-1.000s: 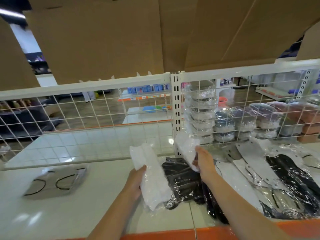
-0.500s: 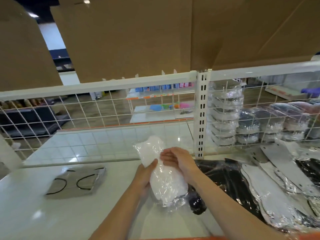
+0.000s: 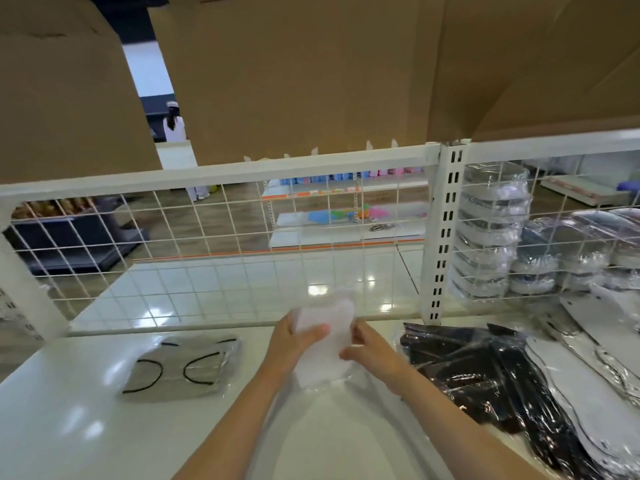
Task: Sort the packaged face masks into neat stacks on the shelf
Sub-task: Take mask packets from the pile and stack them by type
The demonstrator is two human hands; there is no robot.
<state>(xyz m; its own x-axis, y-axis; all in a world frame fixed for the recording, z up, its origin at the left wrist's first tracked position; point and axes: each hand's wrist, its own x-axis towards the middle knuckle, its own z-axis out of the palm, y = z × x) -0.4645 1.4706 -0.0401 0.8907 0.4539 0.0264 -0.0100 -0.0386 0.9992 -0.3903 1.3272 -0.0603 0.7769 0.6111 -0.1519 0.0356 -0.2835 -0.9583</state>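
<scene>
A pack of white face masks (image 3: pixel 325 344) in clear wrap sits upright-tilted over the white shelf (image 3: pixel 69 438), held between both hands. My left hand (image 3: pixel 294 341) grips its left side, thumb across the front. My right hand (image 3: pixel 372 353) pinches its right edge. A grey mask pack with black ear loops (image 3: pixel 180 367) lies flat to the left. A loose heap of black mask packs (image 3: pixel 491 372) and white mask packs (image 3: pixel 599 344) spreads over the shelf to the right.
A white wire grid back panel (image 3: pixel 214 258) and a slotted upright post (image 3: pixel 445 237) stand behind the hands. Stacked cup-shaped masks in clear wrap (image 3: pixel 491 233) sit beyond the grid at right. Brown cardboard boxes (image 3: pixel 294 74) hang over the top shelf. A person (image 3: pixel 173 126) stands far off.
My right hand left the heap at right and came onto the white pack; both hands now hold it, carried left and nearer the grid. The view has shifted left.
</scene>
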